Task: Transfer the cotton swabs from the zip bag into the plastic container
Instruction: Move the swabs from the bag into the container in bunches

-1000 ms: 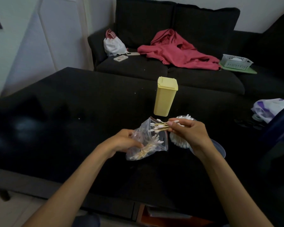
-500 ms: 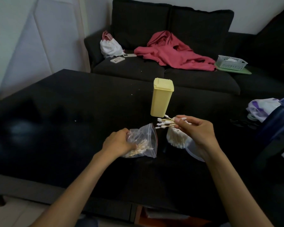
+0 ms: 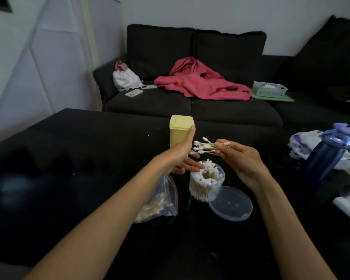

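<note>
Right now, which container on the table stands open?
The clear round plastic container packed with cotton swabs; its lid lies beside it. The tall yellow container behind has its lid shut.

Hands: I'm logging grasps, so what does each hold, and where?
Right hand pinches a swab bunch by one end; left hand holds nothing.

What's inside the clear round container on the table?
The clear round container is packed with upright cotton swabs, white tips up. Its bottom is hidden beneath them.
</note>
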Demonstrator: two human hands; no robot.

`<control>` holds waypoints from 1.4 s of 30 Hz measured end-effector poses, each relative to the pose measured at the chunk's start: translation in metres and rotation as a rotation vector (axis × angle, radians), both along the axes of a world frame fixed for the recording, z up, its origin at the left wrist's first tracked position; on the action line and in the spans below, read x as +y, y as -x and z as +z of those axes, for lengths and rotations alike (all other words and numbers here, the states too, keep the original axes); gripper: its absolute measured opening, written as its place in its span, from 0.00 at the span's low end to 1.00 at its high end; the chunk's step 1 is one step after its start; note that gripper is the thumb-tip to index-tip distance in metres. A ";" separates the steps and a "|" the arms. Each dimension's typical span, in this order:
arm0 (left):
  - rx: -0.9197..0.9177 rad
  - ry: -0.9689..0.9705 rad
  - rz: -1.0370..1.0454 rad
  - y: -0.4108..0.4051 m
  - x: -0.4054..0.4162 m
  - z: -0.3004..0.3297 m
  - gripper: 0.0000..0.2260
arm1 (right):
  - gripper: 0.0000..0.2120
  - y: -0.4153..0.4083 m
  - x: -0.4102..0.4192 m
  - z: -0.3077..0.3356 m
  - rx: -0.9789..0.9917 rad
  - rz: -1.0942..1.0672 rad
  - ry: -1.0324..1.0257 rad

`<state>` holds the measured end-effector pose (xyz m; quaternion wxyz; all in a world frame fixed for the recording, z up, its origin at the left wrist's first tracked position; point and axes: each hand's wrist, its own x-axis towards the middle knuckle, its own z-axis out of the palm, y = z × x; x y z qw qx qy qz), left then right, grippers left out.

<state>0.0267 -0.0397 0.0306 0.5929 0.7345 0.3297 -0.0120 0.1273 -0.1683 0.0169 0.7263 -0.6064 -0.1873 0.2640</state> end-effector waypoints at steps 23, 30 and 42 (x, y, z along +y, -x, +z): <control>-0.285 -0.251 0.112 -0.031 -0.034 -0.034 0.16 | 0.18 -0.001 -0.008 -0.012 -0.113 -0.103 0.298; -0.344 -0.412 0.153 -0.034 -0.045 -0.032 0.14 | 0.22 0.014 0.009 -0.019 -0.079 -0.056 0.232; -0.287 -0.190 0.046 -0.032 -0.038 -0.025 0.16 | 0.06 0.005 -0.021 -0.003 -0.192 0.152 0.204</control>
